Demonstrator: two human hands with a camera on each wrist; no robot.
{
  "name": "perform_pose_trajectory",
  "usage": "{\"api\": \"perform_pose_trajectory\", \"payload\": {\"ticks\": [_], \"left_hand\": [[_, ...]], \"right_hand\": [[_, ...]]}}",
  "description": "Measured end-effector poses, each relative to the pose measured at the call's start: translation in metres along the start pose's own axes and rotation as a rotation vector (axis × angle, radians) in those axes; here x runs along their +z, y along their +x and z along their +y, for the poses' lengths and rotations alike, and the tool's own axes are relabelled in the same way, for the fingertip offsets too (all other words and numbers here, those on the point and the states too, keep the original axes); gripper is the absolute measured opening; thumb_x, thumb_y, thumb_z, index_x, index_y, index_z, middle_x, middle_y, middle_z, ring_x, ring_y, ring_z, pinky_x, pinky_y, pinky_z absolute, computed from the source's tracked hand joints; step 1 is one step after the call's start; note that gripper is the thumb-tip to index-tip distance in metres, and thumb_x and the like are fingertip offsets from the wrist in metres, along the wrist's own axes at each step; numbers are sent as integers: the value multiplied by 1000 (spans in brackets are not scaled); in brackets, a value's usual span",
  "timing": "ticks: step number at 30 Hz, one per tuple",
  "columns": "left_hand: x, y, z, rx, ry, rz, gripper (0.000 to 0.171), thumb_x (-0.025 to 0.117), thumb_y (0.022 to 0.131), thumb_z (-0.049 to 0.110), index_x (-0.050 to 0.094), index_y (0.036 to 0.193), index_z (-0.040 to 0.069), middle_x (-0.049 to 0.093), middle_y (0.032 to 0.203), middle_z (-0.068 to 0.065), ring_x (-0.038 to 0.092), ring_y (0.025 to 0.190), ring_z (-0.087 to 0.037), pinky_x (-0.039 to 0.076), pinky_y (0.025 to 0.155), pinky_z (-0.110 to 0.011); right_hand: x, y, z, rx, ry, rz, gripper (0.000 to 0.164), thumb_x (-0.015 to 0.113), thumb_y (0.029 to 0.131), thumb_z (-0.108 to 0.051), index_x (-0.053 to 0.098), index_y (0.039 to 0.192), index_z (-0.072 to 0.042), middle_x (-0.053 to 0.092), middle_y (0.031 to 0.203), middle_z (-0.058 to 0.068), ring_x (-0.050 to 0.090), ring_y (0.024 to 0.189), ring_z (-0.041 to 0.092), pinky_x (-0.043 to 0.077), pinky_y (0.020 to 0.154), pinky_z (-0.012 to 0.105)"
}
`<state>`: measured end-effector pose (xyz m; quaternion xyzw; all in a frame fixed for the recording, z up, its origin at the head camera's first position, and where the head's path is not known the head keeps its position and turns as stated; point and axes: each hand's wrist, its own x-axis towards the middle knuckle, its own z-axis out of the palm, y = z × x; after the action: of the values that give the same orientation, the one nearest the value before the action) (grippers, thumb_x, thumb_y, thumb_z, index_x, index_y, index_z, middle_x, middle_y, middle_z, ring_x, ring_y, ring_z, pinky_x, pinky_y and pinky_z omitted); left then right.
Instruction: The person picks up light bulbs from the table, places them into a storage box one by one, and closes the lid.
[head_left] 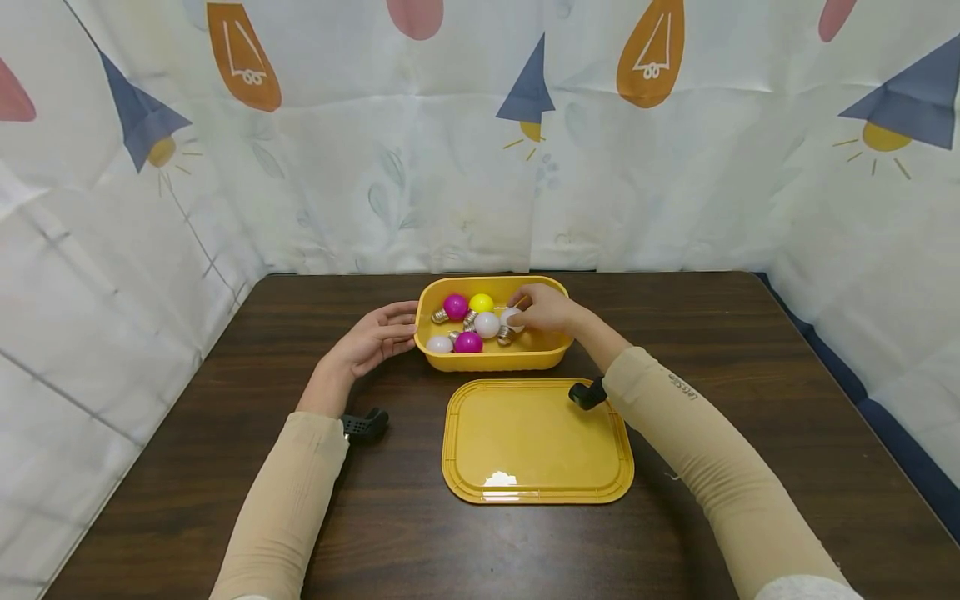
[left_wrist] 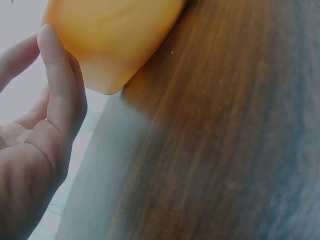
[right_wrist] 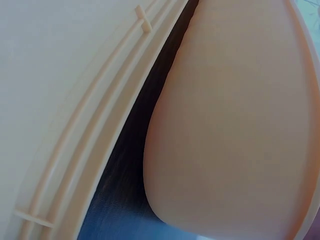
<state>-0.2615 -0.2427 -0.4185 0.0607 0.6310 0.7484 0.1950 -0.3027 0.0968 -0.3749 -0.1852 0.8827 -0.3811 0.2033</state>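
Observation:
A yellow plastic bin (head_left: 491, 362) stands toward the back of the table, holding several small light bulbs. My right hand (head_left: 546, 307) reaches in over its right side and pinches a white bulb (head_left: 512, 317), whose metal base points down. Beside that lie another white bulb (head_left: 487, 324), a yellow bulb (head_left: 482, 302) and a magenta bulb (head_left: 455, 306). At the bin's left wall, my left hand (head_left: 381, 335) rests with extended fingers. The left wrist view shows its fingertips (left_wrist: 47, 37) right at the bin wall. The right wrist view catches only the bin's side (right_wrist: 230, 125), with my hand out of sight.
A flat yellow lid (head_left: 537, 442) with a raised rim lies on the dark wood table (head_left: 390, 525), just in front of the bin. My right forearm passes over its right edge. A white printed curtain (head_left: 450, 192) hangs behind and at both sides.

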Motion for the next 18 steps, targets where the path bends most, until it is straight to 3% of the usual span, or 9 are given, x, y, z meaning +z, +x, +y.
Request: {"api": "perform_pose_trajectory", "payload": {"ticks": [5, 11, 18], "left_hand": [[0, 0, 0, 3, 7, -4, 58, 56, 105, 1, 31, 157, 0, 52, 139, -23, 70, 94, -16, 59, 85, -27], [-1, -1, 1, 11, 31, -1, 57, 58, 105, 2, 33, 156, 0, 51, 140, -26, 70, 96, -18, 58, 88, -29], [1, -1, 2, -5, 74, 13, 58, 59, 105, 5, 33, 157, 1, 51, 140, -24, 69, 98, -19, 59, 87, -30]], "right_hand": [[-1, -1, 1, -30, -33, 26, 40, 69, 100, -21, 59, 133, 0, 59, 134, 21, 56, 123, 33, 47, 105, 44], [-3, -2, 4, -94, -64, 127, 38, 70, 99, -21, 62, 130, 0, 63, 127, 16, 58, 119, 30, 48, 104, 44], [-6, -10, 8, -173, 8, 173, 35, 70, 99, -17, 63, 129, 1, 64, 124, 14, 61, 115, 31, 51, 100, 44]]}}
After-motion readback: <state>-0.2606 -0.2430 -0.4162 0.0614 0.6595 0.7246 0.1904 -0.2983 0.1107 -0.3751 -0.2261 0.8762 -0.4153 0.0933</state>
